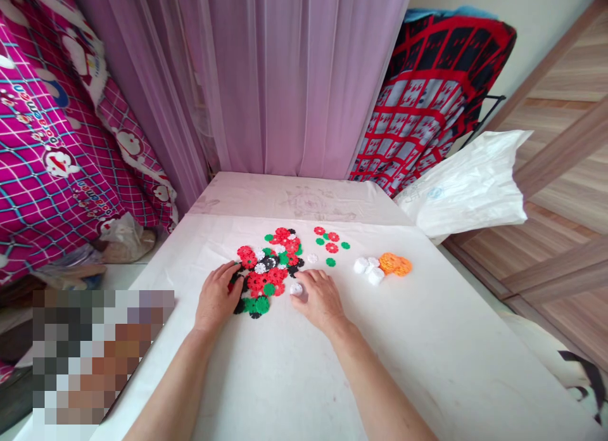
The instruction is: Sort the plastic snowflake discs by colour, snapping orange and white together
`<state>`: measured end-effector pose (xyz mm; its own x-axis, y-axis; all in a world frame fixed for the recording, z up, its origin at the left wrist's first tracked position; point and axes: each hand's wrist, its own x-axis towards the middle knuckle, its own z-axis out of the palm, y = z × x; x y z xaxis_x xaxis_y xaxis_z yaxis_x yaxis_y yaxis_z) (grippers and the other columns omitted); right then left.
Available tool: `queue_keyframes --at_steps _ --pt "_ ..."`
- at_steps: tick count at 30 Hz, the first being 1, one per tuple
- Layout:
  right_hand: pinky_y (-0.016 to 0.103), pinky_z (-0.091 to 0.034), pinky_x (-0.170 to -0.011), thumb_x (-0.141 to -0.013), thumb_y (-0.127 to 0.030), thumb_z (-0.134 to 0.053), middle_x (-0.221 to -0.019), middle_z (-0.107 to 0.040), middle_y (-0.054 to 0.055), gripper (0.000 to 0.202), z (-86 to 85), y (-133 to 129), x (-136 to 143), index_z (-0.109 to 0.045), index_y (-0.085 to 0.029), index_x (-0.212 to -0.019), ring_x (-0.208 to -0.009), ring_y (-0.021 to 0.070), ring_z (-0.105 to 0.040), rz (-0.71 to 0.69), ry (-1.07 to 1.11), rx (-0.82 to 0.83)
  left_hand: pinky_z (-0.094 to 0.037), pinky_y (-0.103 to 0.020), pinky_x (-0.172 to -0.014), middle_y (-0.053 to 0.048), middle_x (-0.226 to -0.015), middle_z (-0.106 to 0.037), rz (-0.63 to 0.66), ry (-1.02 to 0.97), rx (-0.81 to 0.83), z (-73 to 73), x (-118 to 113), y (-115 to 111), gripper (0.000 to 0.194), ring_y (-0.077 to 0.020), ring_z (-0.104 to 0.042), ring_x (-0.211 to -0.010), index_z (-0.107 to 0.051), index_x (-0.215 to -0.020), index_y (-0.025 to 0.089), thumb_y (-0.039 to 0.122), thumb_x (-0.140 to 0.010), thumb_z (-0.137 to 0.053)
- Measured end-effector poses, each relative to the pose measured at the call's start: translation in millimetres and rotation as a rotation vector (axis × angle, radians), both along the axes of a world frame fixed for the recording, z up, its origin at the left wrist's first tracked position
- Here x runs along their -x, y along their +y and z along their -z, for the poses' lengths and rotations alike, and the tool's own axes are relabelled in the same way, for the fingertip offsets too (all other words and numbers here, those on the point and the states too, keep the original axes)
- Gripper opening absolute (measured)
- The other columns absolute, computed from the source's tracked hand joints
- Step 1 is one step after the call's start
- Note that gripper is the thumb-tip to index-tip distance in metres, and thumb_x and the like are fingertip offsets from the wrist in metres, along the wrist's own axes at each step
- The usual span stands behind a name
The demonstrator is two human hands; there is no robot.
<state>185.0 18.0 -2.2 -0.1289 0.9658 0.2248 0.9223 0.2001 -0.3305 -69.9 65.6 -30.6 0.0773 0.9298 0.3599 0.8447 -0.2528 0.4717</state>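
Note:
A pile of red discs (259,281), green discs (261,305) and black and white discs lies on the white table (294,377). My left hand (219,295) rests at the pile's left edge, its fingers curved and apart over black discs, gripping nothing visible. To the right of the pile, my right hand (320,298) holds a small stack of white discs (296,289) between thumb and fingers. Farther right are white stacks (369,269) beside orange discs (395,264). Several loose red and green discs (330,262) lie behind my right hand.
A purple curtain (294,80) hangs behind the table. At the right back edge stands a white plastic bag (468,184), near a red and black patterned cloth (427,99). Pink patterned fabric (57,130) hangs at the left.

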Motion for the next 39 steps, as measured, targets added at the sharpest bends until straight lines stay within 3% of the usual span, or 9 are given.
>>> queue_keyframes --at_steps 2,10,18,24,28,32,39 --pt "0.038 -0.042 -0.088 -0.079 -0.028 -0.073 -0.109 -0.069 0.006 0.036 0.8 0.4 0.8 -0.067 -0.024 -0.115 -0.106 0.026 -0.058 -0.021 -0.006 -0.004 -0.049 -0.047 -0.106 -0.009 -0.13 -0.068 0.0 0.002 -0.006 0.6 -0.1 0.2 0.039 -0.0281 -0.062 -0.119 -0.069 -0.117 0.021 0.04 -0.091 -0.047" --pt "0.035 -0.04 -0.084 -0.081 -0.025 -0.071 -0.104 -0.07 0.005 0.016 4.4 4.2 -0.3 -0.071 -0.024 -0.097 -0.102 0.0245 -0.058 -0.032 -0.015 0.009 -0.048 -0.048 -0.107 -0.01 -0.13 -0.067 0.001 -0.002 0.001 0.0 -0.7 -0.2 0.039 -0.0283 -0.061 -0.12 -0.069 -0.118 0.02 0.039 -0.091 -0.048" --pt "0.036 -0.042 -0.089 -0.083 -0.03 -0.07 -0.106 -0.07 0.006 0.021 4.5 7.8 -7.6 -0.07 -0.025 -0.103 -0.104 0.0247 -0.058 -0.023 0.017 -0.026 -0.048 -0.046 -0.107 -0.009 -0.13 -0.068 0.01 -0.001 -0.009 1.3 0.9 0.5 0.039 -0.0275 -0.062 -0.12 -0.069 -0.117 0.021 0.04 -0.09 -0.048" --pt "0.033 -0.044 -0.092 -0.091 -0.029 -0.06 -0.114 -0.068 0.01 0.028 -16.6 46.6 -30.8 -0.068 -0.021 -0.116 -0.11 0.0241 -0.059 0.225 -0.114 0.082 -0.048 -0.047 -0.107 -0.01 -0.131 -0.067 0.004 0.007 -0.011 3.6 2.6 1.9 0.041 -0.028 -0.061 -0.12 -0.069 -0.119 0.02 0.042 -0.091 -0.047" --pt "0.03 -0.046 -0.086 -0.092 -0.036 -0.059 -0.118 -0.065 0.011 0.026 -24.5 65.9 -31.6 -0.068 -0.02 -0.111 -0.11 0.0228 -0.06 0.285 -0.176 0.242 -0.049 -0.047 -0.106 -0.01 -0.13 -0.068 0.014 0.013 -0.015 3.3 3.1 2.1 0.042 -0.0279 -0.062 -0.12 -0.069 -0.118 0.021 0.043 -0.091 -0.046" --pt "0.03 -0.047 -0.085 -0.094 -0.033 -0.056 -0.118 -0.065 0.013 0.025 -21.0 70.0 -26.3 -0.068 -0.019 -0.109 -0.109 0.0227 -0.063 0.319 -0.167 0.286 -0.048 -0.046 -0.108 -0.009 -0.13 -0.068 0.002 0.007 -0.006 2.6 2.3 1.3 0.042 -0.0276 -0.061 -0.121 -0.069 -0.118 0.021 0.043 -0.091 -0.046" --pt "0.028 -0.048 -0.083 -0.091 -0.024 -0.055 -0.112 -0.07 0.014 0.024 -13.7 61.2 -26.8 -0.067 -0.014 -0.11 -0.101 0.0219 -0.066 0.312 -0.205 0.207 -0.047 -0.047 -0.108 -0.009 -0.131 -0.067 0.001 0.005 0.007 1.4 1.3 0.7 0.042 -0.028 -0.061 -0.122 -0.069 -0.119 0.021 0.042 -0.091 -0.047"
